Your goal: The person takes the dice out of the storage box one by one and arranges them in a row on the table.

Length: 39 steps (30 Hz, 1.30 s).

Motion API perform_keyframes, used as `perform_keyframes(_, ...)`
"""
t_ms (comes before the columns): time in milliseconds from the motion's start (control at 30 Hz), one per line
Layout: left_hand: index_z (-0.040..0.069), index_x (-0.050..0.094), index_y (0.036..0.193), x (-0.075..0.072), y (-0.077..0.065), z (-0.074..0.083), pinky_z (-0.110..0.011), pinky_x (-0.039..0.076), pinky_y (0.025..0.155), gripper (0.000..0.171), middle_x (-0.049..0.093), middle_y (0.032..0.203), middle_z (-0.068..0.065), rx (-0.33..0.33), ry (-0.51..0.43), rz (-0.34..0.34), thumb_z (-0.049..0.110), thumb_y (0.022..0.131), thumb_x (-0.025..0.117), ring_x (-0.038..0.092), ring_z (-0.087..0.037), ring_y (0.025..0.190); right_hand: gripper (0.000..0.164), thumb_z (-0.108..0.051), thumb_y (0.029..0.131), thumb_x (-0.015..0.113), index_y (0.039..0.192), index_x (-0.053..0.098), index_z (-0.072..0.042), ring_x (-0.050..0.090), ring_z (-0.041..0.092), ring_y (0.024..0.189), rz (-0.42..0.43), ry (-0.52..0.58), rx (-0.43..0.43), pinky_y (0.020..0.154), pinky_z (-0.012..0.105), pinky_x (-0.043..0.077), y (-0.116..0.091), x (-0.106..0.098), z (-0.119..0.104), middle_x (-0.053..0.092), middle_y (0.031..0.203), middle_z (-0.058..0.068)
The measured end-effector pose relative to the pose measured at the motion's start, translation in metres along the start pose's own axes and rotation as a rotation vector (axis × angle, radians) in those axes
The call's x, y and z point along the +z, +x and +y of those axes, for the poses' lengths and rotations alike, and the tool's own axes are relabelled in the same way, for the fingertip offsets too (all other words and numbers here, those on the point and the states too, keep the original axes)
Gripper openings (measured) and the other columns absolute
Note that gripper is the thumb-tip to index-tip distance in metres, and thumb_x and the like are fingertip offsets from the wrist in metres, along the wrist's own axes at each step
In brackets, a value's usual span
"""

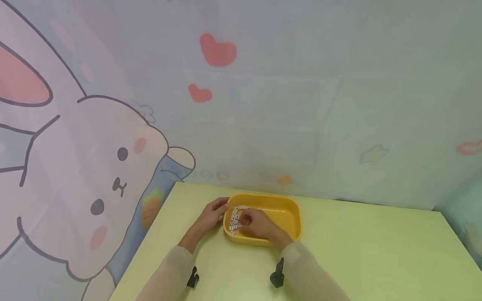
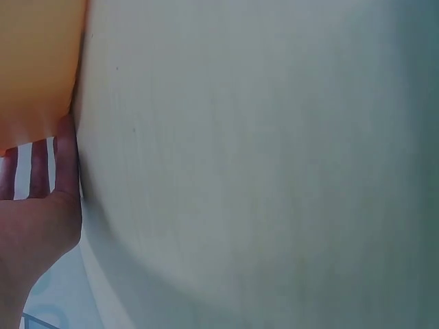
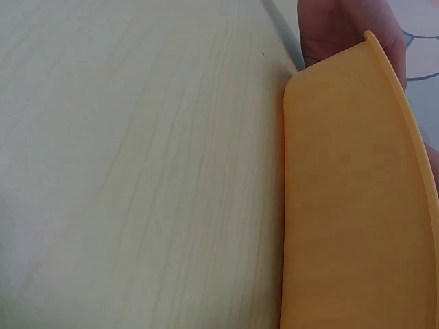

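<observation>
A yellow rectangular tray [image 1: 280,202] with rounded corners stands on the table, with several small white dice [image 1: 234,224] gathered toward its left end. My left hand [image 1: 211,215] is at the tray's left end; in the left wrist view its straight fingers [image 2: 39,168] reach the outer wall. Over the inside of the tray is my right hand [image 1: 260,224], fingers bent and fingertips right at the dice. I cannot tell whether a die is between those fingertips. The right wrist view shows the tray's outer side wall [image 3: 357,192], with the left hand [image 3: 346,31] beyond it.
The pale yellow-green table [image 1: 361,251] extends to the right of the tray. Behind it hangs a wall cloth [image 1: 282,104] printed with hearts and a large rabbit. Black straps [image 1: 277,274] show by the wrists, below light sleeves [image 1: 165,271].
</observation>
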<state>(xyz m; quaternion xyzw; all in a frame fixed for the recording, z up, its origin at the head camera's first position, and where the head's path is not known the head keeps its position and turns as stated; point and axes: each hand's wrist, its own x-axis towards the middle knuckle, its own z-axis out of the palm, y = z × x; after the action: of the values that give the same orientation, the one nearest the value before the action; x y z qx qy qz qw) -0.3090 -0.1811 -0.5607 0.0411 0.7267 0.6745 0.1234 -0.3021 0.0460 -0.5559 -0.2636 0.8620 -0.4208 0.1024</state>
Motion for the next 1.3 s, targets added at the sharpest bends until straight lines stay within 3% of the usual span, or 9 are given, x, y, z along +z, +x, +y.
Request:
perform_keyframes(333,0.004,0.055,0.15,0.002,-0.001,-0.003,-0.037,0.06,0.094,0.042,0.059,0.148,-0.018,0.001,-0.004,0.015,0.023,0.113,0.055,0.062,-0.028,0.126,0.018,-0.006,0.088,0.084,0.098,0.069,-0.007,0.057,0.014,0.084,0.011,-0.024,-0.021,0.078,0.03,0.053,0.004,0.005,0.008,0.064,0.09,-0.003)
perform_keyframes(1033,0.008,0.059,0.148,0.001,0.008,-0.003,-0.034,0.06,0.093,0.043,0.06,0.147,-0.016,0.0,-0.01,0.035,0.029,0.111,0.06,0.061,-0.029,0.127,0.017,-0.004,0.083,0.083,0.095,0.07,-0.006,0.058,0.012,0.082,0.012,-0.003,-0.011,0.076,0.029,0.052,0.01,-0.005,0.002,0.066,0.088,-0.004)
perform_keyframes(1300,0.008,0.06,0.148,0.002,0.004,-0.008,-0.036,0.058,0.097,0.043,0.059,0.15,-0.015,-0.007,-0.014,0.071,0.029,0.11,0.062,0.058,-0.031,0.133,0.014,-0.008,0.087,0.081,0.096,0.071,-0.01,0.059,0.012,0.083,-0.033,-0.013,-0.009,0.078,0.028,0.052,0.003,-0.011,-0.003,0.066,0.088,-0.006)
